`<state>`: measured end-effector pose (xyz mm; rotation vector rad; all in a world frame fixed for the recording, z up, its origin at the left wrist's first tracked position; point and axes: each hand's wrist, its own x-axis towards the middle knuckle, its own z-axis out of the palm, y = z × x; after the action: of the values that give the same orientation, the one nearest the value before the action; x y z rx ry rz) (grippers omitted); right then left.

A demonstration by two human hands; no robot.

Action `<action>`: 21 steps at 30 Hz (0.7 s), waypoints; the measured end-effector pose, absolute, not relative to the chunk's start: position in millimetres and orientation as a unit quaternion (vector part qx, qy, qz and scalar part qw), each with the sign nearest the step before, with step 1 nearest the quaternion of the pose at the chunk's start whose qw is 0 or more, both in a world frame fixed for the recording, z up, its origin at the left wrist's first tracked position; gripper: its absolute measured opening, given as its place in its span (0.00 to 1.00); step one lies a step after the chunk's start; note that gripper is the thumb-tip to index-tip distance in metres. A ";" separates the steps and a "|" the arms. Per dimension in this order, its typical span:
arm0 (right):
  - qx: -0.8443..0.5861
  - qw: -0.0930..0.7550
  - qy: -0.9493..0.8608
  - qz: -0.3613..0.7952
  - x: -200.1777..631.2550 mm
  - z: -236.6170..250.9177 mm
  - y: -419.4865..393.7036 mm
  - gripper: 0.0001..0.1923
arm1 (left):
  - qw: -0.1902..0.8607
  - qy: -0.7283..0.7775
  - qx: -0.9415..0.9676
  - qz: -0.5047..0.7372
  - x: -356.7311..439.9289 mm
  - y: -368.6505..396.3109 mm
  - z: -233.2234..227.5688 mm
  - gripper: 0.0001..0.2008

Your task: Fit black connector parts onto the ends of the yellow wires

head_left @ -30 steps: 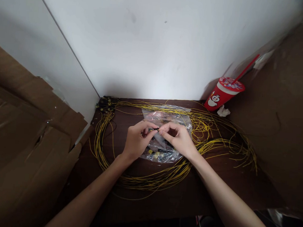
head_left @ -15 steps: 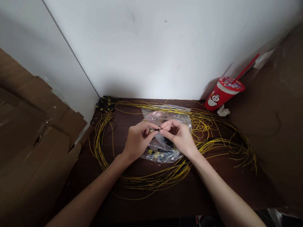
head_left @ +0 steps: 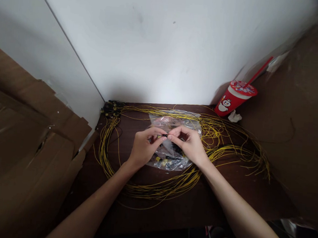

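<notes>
My left hand (head_left: 145, 144) and my right hand (head_left: 187, 142) meet fingertip to fingertip over a clear plastic bag (head_left: 172, 165). Between them is a small dark piece (head_left: 164, 135), possibly a connector, mostly covered by the fingers. Each hand pinches an end of it with thumb and forefinger. Dark and yellow small parts (head_left: 158, 159) show through the bag below. A long bundle of thin yellow and black wires (head_left: 158, 192) loops around the bag, passing under my forearms. At the back left, the wires run into a cluster of black and yellow connectors (head_left: 111, 108).
A red cup (head_left: 233, 99) with a straw leans at the back right, a crumpled white tissue (head_left: 234, 117) beside it. Cardboard (head_left: 30, 142) rises on the left and a brown panel (head_left: 294, 107) on the right. Behind the dark tabletop (head_left: 137, 217) stands a white wall (head_left: 164, 53).
Both hands stay almost in place. The fingertips have drawn slightly closer around the small dark piece, and less of it shows.
</notes>
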<state>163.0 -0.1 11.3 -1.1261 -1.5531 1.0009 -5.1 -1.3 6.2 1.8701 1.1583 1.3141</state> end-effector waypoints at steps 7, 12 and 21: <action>-0.461 0.442 -0.708 0.301 162.8 14.5 -3.2 0.07 | 0.278 0.436 0.695 0.500 -4.5 -1.4 6.0 0.03; -0.441 0.428 -0.740 0.274 162.0 17.6 -4.2 0.03 | 0.256 0.435 0.703 0.500 -4.9 -2.0 7.4 0.04; -0.464 0.432 -0.697 0.336 164.9 13.1 -0.9 0.04 | 0.220 0.430 0.723 0.493 -5.7 -1.9 7.5 0.05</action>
<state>164.9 -0.9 13.1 -1.1575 -1.7373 0.8369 -5.7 -1.9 7.5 1.9993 1.1903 1.3641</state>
